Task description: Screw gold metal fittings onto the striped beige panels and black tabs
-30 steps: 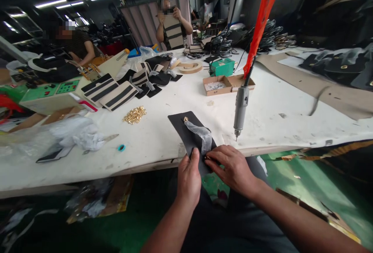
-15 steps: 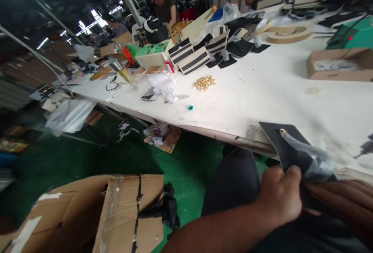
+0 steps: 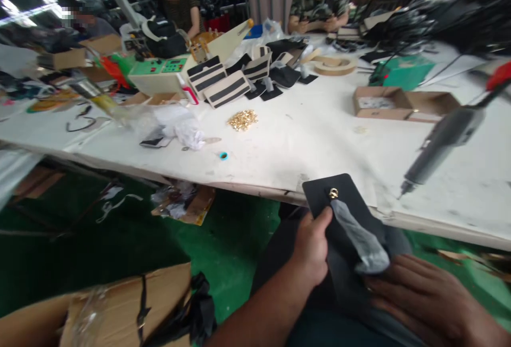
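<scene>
My left hand (image 3: 311, 251) pinches the left edge of a black flat panel (image 3: 317, 198), thumb on top, above my lap at the table's front edge. Near the panel's upper end sits a small gold metal fitting (image 3: 333, 193). From it a strip wrapped in cloudy plastic (image 3: 359, 232) runs down the panel. My right hand (image 3: 435, 296) lies with fingers stretched out over the panel's lower end, beside the end of the wrap. What is under its fingers is hidden. An electric screwdriver (image 3: 443, 145) hangs tip down, to the right of the panel.
On the white table (image 3: 279, 150) are a pile of gold fittings (image 3: 242, 120), a small blue-rimmed ring (image 3: 224, 156), striped panels (image 3: 227, 89), a tape roll (image 3: 335, 65) and cardboard boxes (image 3: 381, 103). A large carton (image 3: 120, 310) stands on the floor at left. Several people sit beyond the table.
The view has swung right, so the table's things appear further left and the screwdriver has come into view. The left hand keeps hold of the panel; its gold fitting and wrapped strip now show more fully.
</scene>
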### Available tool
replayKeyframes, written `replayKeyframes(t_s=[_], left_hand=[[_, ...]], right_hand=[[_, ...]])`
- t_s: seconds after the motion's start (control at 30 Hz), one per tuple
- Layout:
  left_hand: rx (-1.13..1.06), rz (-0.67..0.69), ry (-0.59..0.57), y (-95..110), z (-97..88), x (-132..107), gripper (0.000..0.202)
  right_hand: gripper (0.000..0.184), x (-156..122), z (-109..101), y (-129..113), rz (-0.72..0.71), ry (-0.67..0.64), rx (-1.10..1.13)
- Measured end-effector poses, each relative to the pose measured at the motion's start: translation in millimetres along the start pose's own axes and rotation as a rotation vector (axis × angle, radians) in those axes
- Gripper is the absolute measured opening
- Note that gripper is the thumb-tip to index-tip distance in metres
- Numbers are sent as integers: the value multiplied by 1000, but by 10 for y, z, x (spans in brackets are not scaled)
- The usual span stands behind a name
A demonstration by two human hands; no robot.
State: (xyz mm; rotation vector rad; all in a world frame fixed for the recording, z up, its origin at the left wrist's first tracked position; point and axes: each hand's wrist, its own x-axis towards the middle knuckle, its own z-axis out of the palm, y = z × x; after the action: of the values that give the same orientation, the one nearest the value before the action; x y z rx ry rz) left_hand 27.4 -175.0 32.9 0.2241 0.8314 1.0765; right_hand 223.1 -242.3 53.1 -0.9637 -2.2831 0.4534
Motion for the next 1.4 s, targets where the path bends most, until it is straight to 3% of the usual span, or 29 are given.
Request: replayKeyframes(t_s=[0.1,0.17,0.27,0.37,0.6,0.77,0.93,1.13,1.4], left_hand=[[221,139,-49,47,25,15,48],[323,189,-85,65,61,-5,45],[412,183,-174,85,137,-64,48],[552,223,-211,105,199,-117,51],[732,280,-210,116,276,-127,54],[776,299,-199,117,368,-116,57],[812,295,-224,100,397,-140,57],[959,292,-264,186,403,-160,51],[1092,251,-423,413,581,-145,44]], right_hand=[[9,232,-187,-88,54,-23,1],[4,348,-257,-42,155,164,-19],[11,534,-277,130,340,391,-3],[21,703,-249,296,443,403,103],[4,696,-172,287,473,429,254],[4,649,-179,237,355,467,276],[11,619,-198,237,323,537,218],[21,557,-313,303,181,379,162],[23,588,-834,310,-5,15,10]])
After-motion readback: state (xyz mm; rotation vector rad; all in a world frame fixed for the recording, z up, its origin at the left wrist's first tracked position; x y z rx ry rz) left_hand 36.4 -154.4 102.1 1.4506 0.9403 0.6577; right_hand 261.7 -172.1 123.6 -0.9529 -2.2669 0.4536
